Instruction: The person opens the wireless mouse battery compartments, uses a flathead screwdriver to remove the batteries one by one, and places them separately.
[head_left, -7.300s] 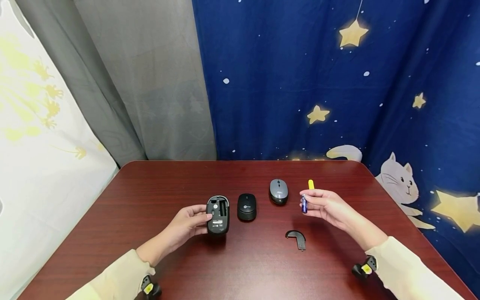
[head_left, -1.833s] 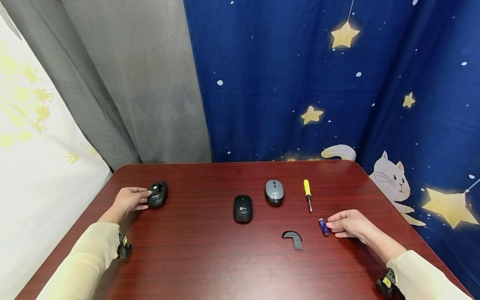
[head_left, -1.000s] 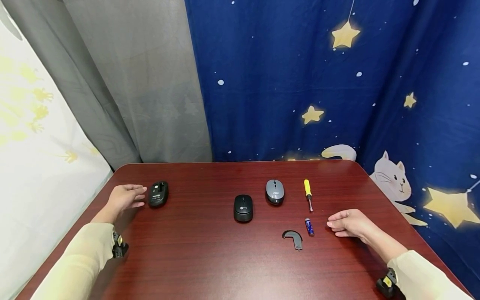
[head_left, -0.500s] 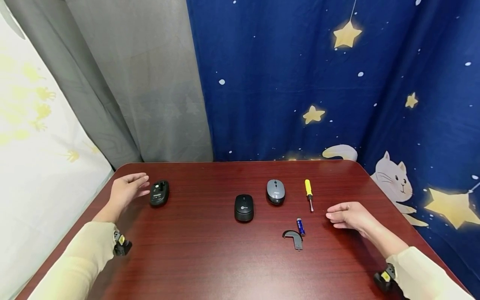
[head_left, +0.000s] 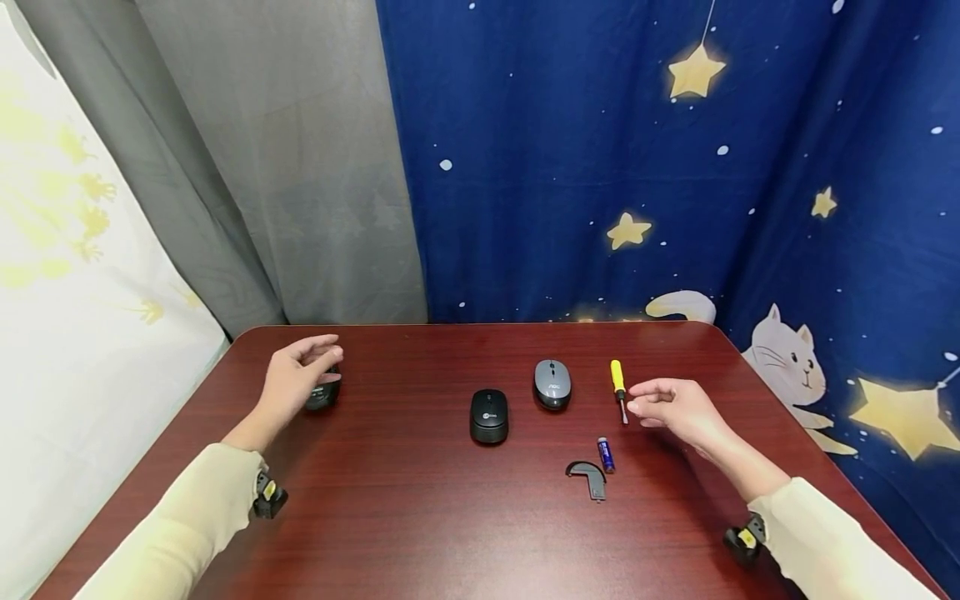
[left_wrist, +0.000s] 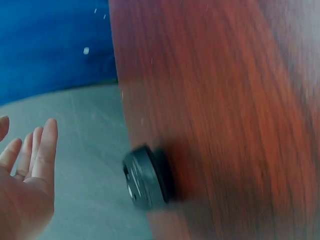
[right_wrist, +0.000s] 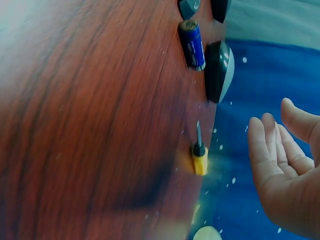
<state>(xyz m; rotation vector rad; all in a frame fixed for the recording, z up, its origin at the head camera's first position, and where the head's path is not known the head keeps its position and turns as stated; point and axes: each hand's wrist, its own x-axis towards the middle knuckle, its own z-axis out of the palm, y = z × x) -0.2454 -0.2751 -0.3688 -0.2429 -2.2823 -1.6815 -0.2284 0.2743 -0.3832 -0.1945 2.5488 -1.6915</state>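
Note:
My left hand (head_left: 296, 375) hovers with relaxed fingers over an upturned black mouse (head_left: 322, 397) and partly hides it. In the left wrist view that hand (left_wrist: 30, 185) holds nothing and is apart from the mouse (left_wrist: 144, 179). My right hand (head_left: 682, 412), also holding nothing, is raised just right of a screwdriver (head_left: 617, 379) with a yellow handle. Its fingers are loosely bent in the right wrist view. A blue battery (head_left: 606, 455) lies nearer the front, beside a black curved battery cover (head_left: 591, 477).
A black mouse (head_left: 489, 417) stands upright mid-table, with a grey mouse (head_left: 552, 385) behind it to the right. The reddish-brown table (head_left: 405, 517) ends at a back edge before grey and blue starry curtains (head_left: 555, 167).
The upturned mouse and battery, held earlier, were put down and released. The battery rolled left to near the cover. My left hand has shifted right over the mouse, my right towards the screwdriver.

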